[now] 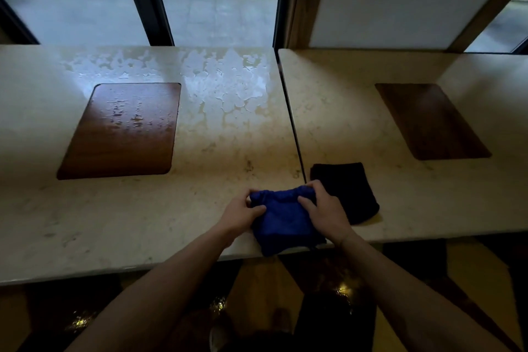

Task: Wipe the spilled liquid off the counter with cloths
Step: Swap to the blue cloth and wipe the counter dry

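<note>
Gripping one blue cloth [281, 218] at the counter's near edge, the left hand [243, 213] and right hand [323, 208] each pinch its bunched far hem; its lower corner overhangs the edge. Head view: two cloths in all, the second a black cloth [347, 191], folded roughly square and lying flat, partly under the right hand. Two pale, marbled stone counter slabs [200, 157] meet at a dark seam [294, 126]. Each holds one dark wooden inset [123, 130] with rounded corners. The spilled liquid [228, 86] forms a blotchy, reflective film across the left slab's far half and the inset's upper part. Bare stone lies open between spill and hands.
</note>
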`<state>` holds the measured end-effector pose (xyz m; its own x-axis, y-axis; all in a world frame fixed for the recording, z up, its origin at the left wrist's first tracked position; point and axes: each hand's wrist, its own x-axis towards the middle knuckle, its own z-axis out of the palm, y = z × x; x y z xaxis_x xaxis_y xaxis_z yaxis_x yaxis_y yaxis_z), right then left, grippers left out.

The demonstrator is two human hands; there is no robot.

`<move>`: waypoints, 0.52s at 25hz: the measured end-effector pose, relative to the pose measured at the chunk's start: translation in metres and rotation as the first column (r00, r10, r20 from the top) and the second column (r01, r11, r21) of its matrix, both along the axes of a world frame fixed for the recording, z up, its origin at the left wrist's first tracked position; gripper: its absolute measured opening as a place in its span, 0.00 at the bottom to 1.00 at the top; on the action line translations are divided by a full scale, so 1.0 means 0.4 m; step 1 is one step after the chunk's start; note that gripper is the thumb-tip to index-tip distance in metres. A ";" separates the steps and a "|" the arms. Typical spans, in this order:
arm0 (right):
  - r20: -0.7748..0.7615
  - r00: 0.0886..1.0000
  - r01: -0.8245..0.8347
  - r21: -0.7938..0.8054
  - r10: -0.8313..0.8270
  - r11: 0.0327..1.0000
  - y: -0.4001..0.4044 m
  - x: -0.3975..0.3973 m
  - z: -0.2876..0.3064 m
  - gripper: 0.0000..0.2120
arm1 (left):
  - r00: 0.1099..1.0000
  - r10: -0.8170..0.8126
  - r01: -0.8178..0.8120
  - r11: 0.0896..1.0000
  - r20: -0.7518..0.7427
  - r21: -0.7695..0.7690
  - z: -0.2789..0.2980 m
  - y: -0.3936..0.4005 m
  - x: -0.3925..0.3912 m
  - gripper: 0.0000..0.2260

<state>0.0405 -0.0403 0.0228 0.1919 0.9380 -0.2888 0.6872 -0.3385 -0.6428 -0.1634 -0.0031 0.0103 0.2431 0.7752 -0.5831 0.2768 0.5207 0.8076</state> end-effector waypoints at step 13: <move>0.650 0.696 -0.407 0.005 0.307 0.913 -0.007 -0.149 -0.265 0.31 | 0.593 0.263 0.332 0.781 -0.761 0.528 -0.144 0.302 -0.385 0.24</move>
